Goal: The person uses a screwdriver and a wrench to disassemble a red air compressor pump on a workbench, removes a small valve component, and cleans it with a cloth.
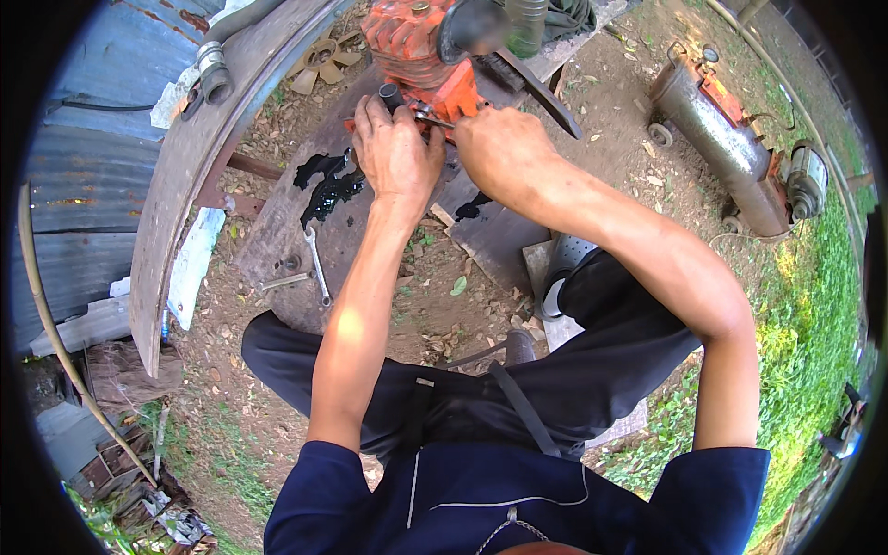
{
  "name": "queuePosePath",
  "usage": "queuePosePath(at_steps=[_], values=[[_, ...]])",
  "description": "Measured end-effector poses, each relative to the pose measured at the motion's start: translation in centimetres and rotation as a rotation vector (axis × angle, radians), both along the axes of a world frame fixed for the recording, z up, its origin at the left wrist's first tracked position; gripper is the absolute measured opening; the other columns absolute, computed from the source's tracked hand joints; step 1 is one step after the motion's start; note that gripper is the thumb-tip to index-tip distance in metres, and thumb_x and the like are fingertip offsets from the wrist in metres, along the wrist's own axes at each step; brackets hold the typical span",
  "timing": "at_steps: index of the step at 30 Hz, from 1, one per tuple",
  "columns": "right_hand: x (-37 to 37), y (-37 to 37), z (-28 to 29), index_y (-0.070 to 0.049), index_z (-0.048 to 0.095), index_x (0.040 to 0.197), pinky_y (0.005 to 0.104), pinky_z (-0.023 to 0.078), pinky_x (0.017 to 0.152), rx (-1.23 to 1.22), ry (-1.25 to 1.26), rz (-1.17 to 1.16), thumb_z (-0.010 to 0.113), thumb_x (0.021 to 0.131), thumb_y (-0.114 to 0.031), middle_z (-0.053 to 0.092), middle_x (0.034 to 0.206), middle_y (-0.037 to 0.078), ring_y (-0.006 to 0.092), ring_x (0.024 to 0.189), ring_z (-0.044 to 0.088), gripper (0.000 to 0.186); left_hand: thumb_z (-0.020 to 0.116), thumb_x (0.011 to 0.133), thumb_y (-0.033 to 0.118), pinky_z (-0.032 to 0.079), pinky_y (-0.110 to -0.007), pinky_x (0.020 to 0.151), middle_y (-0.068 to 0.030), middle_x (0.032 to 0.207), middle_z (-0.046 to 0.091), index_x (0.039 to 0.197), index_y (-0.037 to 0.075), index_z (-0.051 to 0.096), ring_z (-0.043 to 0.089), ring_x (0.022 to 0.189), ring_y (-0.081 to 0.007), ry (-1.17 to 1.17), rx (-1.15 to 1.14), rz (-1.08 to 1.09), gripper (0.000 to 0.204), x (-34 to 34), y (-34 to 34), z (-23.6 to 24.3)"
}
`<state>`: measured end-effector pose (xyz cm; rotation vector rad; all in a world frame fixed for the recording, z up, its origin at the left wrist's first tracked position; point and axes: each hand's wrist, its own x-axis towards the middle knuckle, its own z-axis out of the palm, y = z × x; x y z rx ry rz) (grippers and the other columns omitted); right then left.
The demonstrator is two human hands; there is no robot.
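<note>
Left hand [398, 153] is lying flat-ish, palm down, on the base of the orange engine block [416, 51], fingers curled over a dark stubby pipe end [389, 95] sticking out of it. Right hand [504, 148] is closed around a metal tool [433, 117], looks like a wrench or pliers, with the tip poking out toward the left hand and sitting against the orange casting. Can't make out exactly which kind of tool it is, the fist hides most of it.

Going by size from here: a big curved rusty metal sheet [176, 185] runs up the left side, with a grey hose fitting [214, 76] lying on it near the top. The engine sits on a dark worn wooden board [314, 231] on the dirt, and there's a shiny black oil puddle [328, 185] on that board just left of the left wrist. Over on the right, well apart from the hands, a grey tank with orange parts [721, 139] lies on its side at the edge of the grass [814, 314].

Smaller stuff: a combination wrench [318, 268] lies on the board below the oil, with a second, shorter wrench [282, 280] just beside it, both untouched. A tan fan blade [319, 63] lies in the dirt to the left of the engine.
</note>
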<state>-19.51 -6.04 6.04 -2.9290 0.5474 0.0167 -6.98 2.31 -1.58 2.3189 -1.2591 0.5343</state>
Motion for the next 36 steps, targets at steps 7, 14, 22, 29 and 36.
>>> queuePosePath(at_steps=[7, 14, 22, 29, 36], values=[[0.7, -0.4, 0.5, -0.003, 0.073, 0.088, 0.0404, 0.059, 0.071, -0.051, 0.043, -0.039, 0.059, 0.082, -0.009, 0.072, 0.088, 0.017, 0.0298, 0.084, 0.072, 0.016, 0.075, 0.073, 0.025, 0.034, -0.06, 0.1, -0.0267, 0.124, 0.052, 0.091, -0.003, 0.07, 0.041, 0.129, -0.0405, 0.097, 0.069, 0.044, 0.034, 0.0, 0.0, 0.7], [1.0, 0.8, -0.2, -0.002, 0.073, 0.088, 0.0421, 0.058, 0.07, -0.03, 0.085, -0.064, 0.058, 0.082, -0.009, 0.072, 0.089, 0.019, 0.0319, 0.084, 0.072, 0.017, 0.072, 0.074, 0.026, 0.028, -0.06, 0.098, -0.0232, 0.125, 0.052, 0.093, 0.001, 0.073, 0.039, 0.13, -0.0362, 0.14, 0.158, 0.117, 0.031, -0.1, -0.1, 1.2], [-0.5, -0.3, -4.9, 0.005, 0.06, 0.1, 0.0471, 0.058, 0.066, 0.034, 0.044, -0.182, 0.052, 0.085, -0.007, 0.069, 0.082, 0.024, 0.038, 0.077, 0.071, 0.02, 0.075, 0.074, 0.031, 0.03, -0.062, 0.096, -0.0244, 0.126, 0.051, 0.088, 0.007, 0.074, 0.04, 0.129, -0.0369, 0.065, 0.113, 0.096, 0.028, 0.2, -0.3, 0.5], [0.6, -0.4, -14.6, 0.004, 0.052, 0.101, 0.0513, 0.056, 0.065, 0.234, -0.127, -0.237, 0.047, 0.092, -0.01, 0.066, 0.078, 0.028, 0.0437, 0.074, 0.068, 0.018, 0.071, 0.074, 0.026, 0.029, -0.06, 0.098, -0.0214, 0.122, 0.054, 0.089, 0.002, 0.073, 0.042, 0.127, -0.0344, 0.072, 0.106, 0.101, 0.028, 0.7, -0.1, 0.2], [1.8, 1.6, -17.2, 0.001, 0.054, 0.097, 0.0559, 0.05, 0.069, 0.423, -0.391, -0.42, 0.044, 0.101, -0.03, 0.065, 0.078, 0.028, 0.0462, 0.077, 0.065, 0.033, 0.071, 0.077, 0.031, 0.031, -0.061, 0.098, -0.0224, 0.119, 0.053, 0.085, 0.003, 0.074, 0.041, 0.126, -0.0379, 0.076, 0.141, 0.084, 0.029, 0.5, -0.5, 0.4]])
